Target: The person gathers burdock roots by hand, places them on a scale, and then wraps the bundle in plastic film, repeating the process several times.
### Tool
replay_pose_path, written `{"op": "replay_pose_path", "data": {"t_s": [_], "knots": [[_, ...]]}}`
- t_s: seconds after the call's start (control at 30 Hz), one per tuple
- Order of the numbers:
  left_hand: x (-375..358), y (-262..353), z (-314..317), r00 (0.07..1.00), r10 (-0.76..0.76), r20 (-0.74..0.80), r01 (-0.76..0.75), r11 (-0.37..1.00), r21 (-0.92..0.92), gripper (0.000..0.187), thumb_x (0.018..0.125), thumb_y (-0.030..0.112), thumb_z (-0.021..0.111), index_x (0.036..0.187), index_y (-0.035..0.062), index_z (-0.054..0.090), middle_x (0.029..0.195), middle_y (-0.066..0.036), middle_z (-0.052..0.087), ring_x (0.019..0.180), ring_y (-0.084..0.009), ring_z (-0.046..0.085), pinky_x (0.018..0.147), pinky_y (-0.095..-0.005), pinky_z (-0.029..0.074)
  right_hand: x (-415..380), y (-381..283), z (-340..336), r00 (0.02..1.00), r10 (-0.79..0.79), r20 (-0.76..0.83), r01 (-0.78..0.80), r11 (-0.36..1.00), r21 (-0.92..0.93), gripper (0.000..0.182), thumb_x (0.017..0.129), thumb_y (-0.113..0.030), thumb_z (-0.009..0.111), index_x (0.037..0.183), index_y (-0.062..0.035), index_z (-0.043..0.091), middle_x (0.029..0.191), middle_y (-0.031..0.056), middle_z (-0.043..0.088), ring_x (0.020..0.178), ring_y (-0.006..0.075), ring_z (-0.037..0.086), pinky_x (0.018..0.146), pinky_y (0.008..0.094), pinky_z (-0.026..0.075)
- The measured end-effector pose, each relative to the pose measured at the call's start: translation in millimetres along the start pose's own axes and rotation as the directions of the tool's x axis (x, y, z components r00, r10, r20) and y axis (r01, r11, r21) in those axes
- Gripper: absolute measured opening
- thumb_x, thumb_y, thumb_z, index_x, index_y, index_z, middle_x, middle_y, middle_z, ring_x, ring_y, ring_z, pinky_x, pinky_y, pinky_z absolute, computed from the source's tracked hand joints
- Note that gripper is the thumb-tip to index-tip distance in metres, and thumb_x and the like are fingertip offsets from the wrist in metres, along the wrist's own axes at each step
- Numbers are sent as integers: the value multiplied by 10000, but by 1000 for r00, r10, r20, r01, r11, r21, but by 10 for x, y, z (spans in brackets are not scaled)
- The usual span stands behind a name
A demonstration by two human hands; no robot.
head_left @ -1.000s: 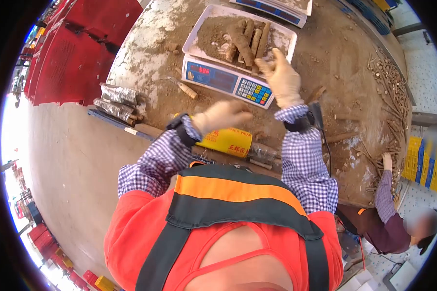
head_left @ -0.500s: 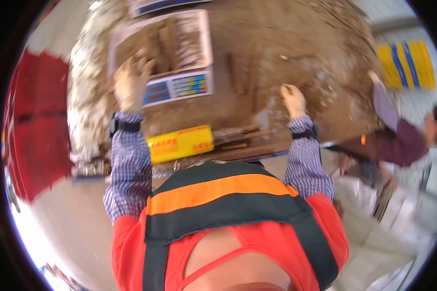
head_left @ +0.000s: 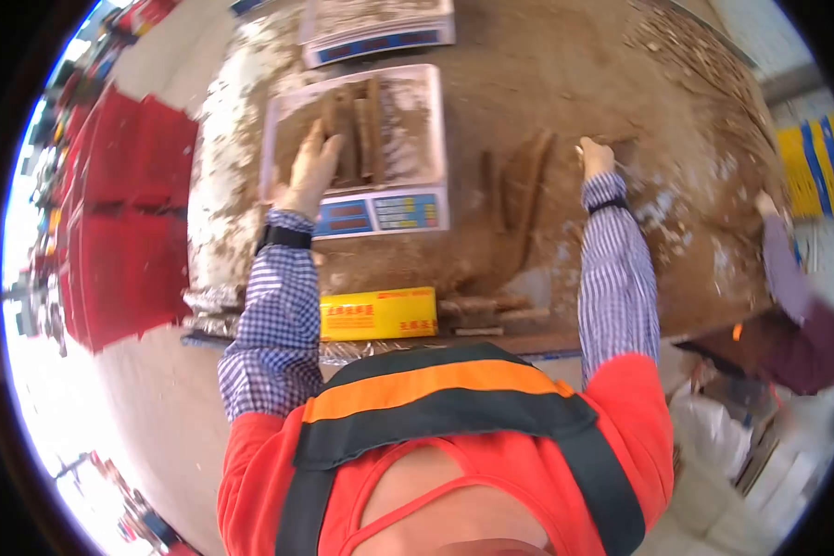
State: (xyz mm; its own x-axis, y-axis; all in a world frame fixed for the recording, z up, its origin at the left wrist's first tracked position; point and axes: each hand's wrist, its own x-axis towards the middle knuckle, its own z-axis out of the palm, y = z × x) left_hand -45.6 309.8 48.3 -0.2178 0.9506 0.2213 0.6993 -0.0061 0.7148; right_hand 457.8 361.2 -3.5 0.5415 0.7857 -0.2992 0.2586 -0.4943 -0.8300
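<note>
A rectangular yellow box [head_left: 378,315] lies by the near edge of the soil-covered desk [head_left: 510,93]. The left grip [head_left: 315,170] spreads beside brown rod-shaped roots [head_left: 365,137] on a white-and-blue scale [head_left: 378,214]; the right grip [head_left: 598,157] curls nearer the right edge.

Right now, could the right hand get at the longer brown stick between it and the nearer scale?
Probably yes: the longer brown stick lies near the right hand, nothing visible between them, though the hand's grip is unclear.
</note>
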Motion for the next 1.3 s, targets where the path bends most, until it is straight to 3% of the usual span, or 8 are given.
{"op": "replay_pose_path", "data": {"t_s": [0.17,0.3,0.37,0.7,0.87,0.9,1.07,1.3], "knots": [[-60,219,-76,994,35,99,-34,999,-17,647,921,459,556,1337,-32,489,1183,-271,602,1138,-390,559,988,-413,426,-1769,-1005,647,787,-406,464,351,914,204,280,891,-206,601,1106,-30,563,829,43,612,633,84,530,543,249,469],[-211,376,-151,999,30,-31,-28,998,50,730,925,518,551,1342,-75,463,1191,-260,608,1134,-366,571,966,-425,437,-2045,-1059,1399,491,-544,680,792,604,-88,655,922,-458,551,1389,-14,432,1231,231,607,1111,333,611,903,383,501],[-279,573,-446,992,-83,96,114,916,-385,723,931,522,562,1360,-51,461,1215,-193,610,1128,-278,569,943,-358,451,-2170,-1280,1396,446,-489,750,829,541,-141,703,914,-533,548,1382,-18,446,1234,233,604,1128,358,599,924,397,490],[-220,-23,-1571,933,-330,144,356,787,-503,640,964,564,475,1287,15,544,1034,-75,632,984,-164,595,823,-263,486,-1927,-1319,758,627,-501,596,704,693,-158,656,902,-588,555,1258,-38,594,1060,179,682,897,269,679,787,369,523],[9,-493,-1387,964,180,198,38,642,-765,436,1028,359,435,1290,23,526,940,-76,636,907,-182,603,785,-318,504,-2047,-1419,811,659,-457,597,657,737,-160,668,897,-582,576,1262,-23,594,1071,166,682,934,242,668,813,335,520],[53,9,-1404,931,-322,170,364,841,-401,418,1013,320,466,1313,32,514,993,-121,638,941,-224,606,800,-339,510,-2033,-1401,862,658,-458,598,657,737,-159,668,897,-582,576,1262,-23,594,1071,166,682,934,242,668,813,335,520],[85,-93,-881,961,-76,265,206,837,-507,754,950,586,474,1346,-55,469,1323,-209,552,1273,-281,495,1066,-327,386,-2009,-1341,1304,586,-544,600,743,656,-131,693,897,-569,576,1284,6,564,1170,198,653,1070,293,641,931,367,484],[242,160,-49,968,-54,247,113,967,-230,783,810,489,719,1308,-72,492,1150,-229,638,1032,-306,645,827,-345,543,-2071,-1228,1937,648,-609,457,737,654,-172,609,858,-462,627,1204,38,587,1082,250,661,1045,357,635,904,419,491]]}}
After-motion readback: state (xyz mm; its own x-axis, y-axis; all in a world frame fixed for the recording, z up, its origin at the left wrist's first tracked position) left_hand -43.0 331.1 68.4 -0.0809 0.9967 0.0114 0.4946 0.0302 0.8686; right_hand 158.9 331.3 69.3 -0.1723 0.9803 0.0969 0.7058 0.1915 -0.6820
